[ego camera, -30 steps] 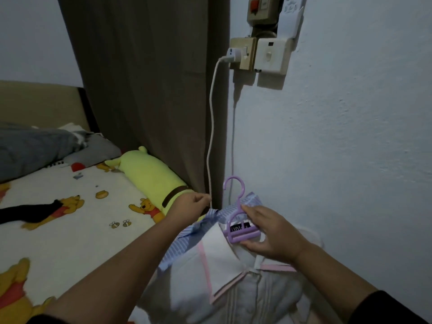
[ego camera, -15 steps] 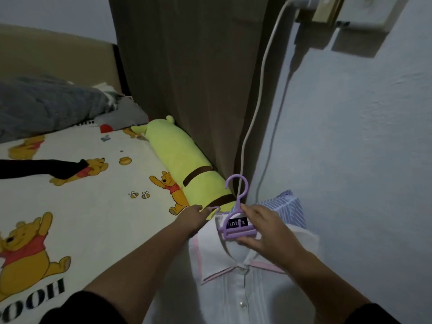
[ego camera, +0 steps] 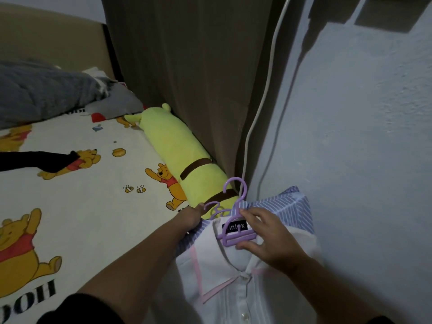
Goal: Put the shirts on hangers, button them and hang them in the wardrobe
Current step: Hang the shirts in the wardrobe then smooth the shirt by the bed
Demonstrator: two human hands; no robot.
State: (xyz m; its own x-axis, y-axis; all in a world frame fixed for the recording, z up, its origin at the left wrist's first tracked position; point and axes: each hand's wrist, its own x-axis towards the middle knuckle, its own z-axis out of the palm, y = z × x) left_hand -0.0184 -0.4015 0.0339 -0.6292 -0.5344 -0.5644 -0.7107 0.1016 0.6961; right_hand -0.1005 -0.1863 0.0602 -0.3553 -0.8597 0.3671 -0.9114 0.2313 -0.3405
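A white shirt with pink collar trim (ego camera: 233, 284) hangs on a purple plastic hanger (ego camera: 236, 232), its hook pointing up. My right hand (ego camera: 268, 239) pinches the hanger's neck between fingers and thumb at the shirt's collar. Behind it lies a blue striped shirt (ego camera: 287, 204) on a second purple hanger whose hook (ego camera: 214, 206) shows to the left. My left hand (ego camera: 190, 218) holds that second hanger near its hook, fingers partly hidden behind the shirts.
A bed with a cartoon-bear sheet (ego camera: 81, 195) fills the left. A long green plush bolster (ego camera: 182, 160) lies along a brown curtain (ego camera: 187, 66). A white cable (ego camera: 264, 101) hangs down the pale wall (ego camera: 362, 136) on the right. A grey blanket (ego camera: 42, 90) lies at the bed's head.
The view has tipped downward and closer. My left hand dropped from the cable side to the second hanger's hook. My right hand kept its hold on the front hanger.
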